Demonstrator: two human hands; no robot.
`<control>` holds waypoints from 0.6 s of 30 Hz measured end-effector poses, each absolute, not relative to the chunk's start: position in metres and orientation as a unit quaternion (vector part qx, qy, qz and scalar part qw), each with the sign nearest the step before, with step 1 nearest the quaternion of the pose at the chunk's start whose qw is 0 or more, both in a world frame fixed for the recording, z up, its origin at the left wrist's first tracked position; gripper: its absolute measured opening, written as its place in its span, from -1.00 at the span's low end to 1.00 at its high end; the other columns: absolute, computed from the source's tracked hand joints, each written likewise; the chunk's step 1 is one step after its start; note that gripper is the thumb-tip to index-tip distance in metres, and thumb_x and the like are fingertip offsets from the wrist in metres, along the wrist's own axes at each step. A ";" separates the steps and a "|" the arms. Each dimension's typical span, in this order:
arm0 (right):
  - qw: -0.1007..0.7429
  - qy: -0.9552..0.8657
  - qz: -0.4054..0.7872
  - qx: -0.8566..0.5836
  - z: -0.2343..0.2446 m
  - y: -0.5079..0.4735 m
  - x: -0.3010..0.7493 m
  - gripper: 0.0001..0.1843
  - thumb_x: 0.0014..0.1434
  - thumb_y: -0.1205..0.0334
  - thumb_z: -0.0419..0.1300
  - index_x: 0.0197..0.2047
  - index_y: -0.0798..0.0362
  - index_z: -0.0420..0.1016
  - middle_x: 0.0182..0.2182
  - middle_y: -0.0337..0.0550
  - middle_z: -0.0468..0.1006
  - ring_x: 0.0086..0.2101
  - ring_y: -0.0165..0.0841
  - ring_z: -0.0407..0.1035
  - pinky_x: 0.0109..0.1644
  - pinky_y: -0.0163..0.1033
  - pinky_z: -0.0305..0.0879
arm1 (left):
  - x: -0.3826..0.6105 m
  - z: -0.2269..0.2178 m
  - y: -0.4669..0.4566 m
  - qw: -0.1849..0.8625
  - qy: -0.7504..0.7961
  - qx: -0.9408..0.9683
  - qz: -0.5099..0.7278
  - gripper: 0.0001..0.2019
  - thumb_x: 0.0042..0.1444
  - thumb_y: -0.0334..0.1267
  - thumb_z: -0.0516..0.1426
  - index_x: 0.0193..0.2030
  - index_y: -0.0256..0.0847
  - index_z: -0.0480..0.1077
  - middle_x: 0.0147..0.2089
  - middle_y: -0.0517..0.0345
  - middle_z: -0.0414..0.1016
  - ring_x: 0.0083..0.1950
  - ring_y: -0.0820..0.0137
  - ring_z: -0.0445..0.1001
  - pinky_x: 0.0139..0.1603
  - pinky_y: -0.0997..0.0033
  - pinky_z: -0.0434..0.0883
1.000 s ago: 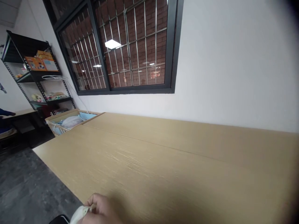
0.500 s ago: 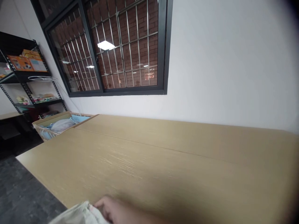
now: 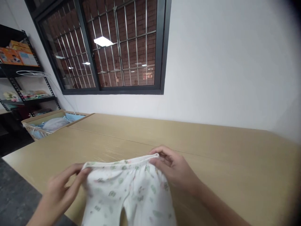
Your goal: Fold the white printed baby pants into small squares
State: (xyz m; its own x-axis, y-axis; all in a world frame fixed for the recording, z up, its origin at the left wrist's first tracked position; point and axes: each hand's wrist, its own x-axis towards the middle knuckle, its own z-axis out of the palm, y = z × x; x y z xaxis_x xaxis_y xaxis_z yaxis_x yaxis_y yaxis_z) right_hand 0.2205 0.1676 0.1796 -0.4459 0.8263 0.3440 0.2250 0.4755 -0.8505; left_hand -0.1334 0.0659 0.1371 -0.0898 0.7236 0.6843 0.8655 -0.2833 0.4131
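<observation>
Over a pale oak-look tabletop (image 3: 218, 163), the head view shows a pair of small white cotton trousers (image 3: 124, 191), printed with little green and pink figures, spread between the person's two hands. The waistband (image 3: 119, 162) runs crosswise, rising slightly toward the right, and the legs hang from it toward the camera until the bottom of the frame cuts them off. The long axis of the trousers therefore runs from the band down toward the person, across the band's line. Whether the legs touch the tabletop is hidden.

The right hand (image 3: 175, 169) is curled around the band's right end, its thumb and fingers pinching the cloth closed. The left hand (image 3: 61, 187) lies at the band's left end, its fingers (image 3: 75, 169) slightly spread and their tips at the corner. The thumb is out of sight, so I cannot tell whether this hand is pinching the cloth. The right hand sits higher and farther out over the tabletop, while the left is closer to the near edge.

Well beyond them, a woven basket (image 3: 31, 130) lined with pale blue cloth (image 3: 75, 116) holds a whitish bundle (image 3: 55, 124), and a black metal shelf (image 3: 28, 70) stands farther left.
</observation>
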 end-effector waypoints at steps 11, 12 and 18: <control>0.313 -0.800 0.197 -0.473 0.091 0.254 0.274 -0.73 0.35 0.04 0.06 -0.20 0.01 0.49 -0.35 -0.16 0.58 -0.30 -0.24 0.44 -0.19 -0.16 0.31 | -0.078 0.044 0.240 -0.210 -0.535 -0.747 -0.335 -0.72 0.31 -0.02 0.05 -0.28 -0.16 0.40 -0.34 0.20 0.44 -0.32 0.36 0.38 -0.29 0.41 0.29; 0.301 -0.805 0.183 -0.476 0.081 0.262 0.275 -0.74 0.35 0.06 0.05 -0.23 0.01 0.47 -0.35 -0.16 0.57 -0.30 -0.24 0.44 -0.19 -0.17 0.30 | -0.077 0.034 0.251 -0.216 -0.529 -0.749 -0.336 -0.74 0.29 -0.03 0.06 -0.24 -0.17 0.41 -0.34 0.20 0.45 -0.32 0.36 0.39 -0.29 0.41 0.30; 0.278 -0.835 0.020 -0.474 0.040 0.310 0.272 -0.81 0.39 0.22 0.02 -0.21 0.04 0.42 -0.22 -0.06 0.56 -0.16 -0.22 0.42 -0.08 -0.17 0.29 | -0.076 0.001 0.304 -0.207 -0.511 -0.754 -0.355 -0.74 0.28 -0.03 0.06 -0.25 -0.17 0.39 -0.27 0.14 0.49 -0.24 0.33 0.44 -0.19 0.36 0.34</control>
State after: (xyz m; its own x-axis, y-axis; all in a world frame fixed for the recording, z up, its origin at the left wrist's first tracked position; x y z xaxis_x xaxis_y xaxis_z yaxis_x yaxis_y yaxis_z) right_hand 0.2721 0.3104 0.0396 -0.3961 0.8030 0.4454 0.7808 0.5498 -0.2967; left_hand -0.0761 0.3044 0.0010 0.2243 0.9191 0.3240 0.6245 -0.3908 0.6762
